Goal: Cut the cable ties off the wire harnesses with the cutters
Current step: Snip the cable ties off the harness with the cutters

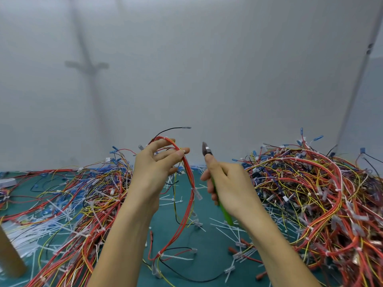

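My left hand (153,168) is raised above the green mat and holds a wire harness (187,177) of red, yellow and black wires between thumb and fingers. The harness loops over the fingers and hangs down to the mat, with a white cable tie (160,253) around it low down. My right hand (224,181) grips the green-handled cutters (221,206), whose metal jaws (206,151) point up, a short gap to the right of the held harness. The jaws touch nothing.
A tall heap of tied harnesses (315,193) fills the right side. A flatter spread of wires (83,195) and cut white ties (31,228) covers the left. The green mat (165,230) shows between my arms. A brown post (10,259) stands at the lower left.
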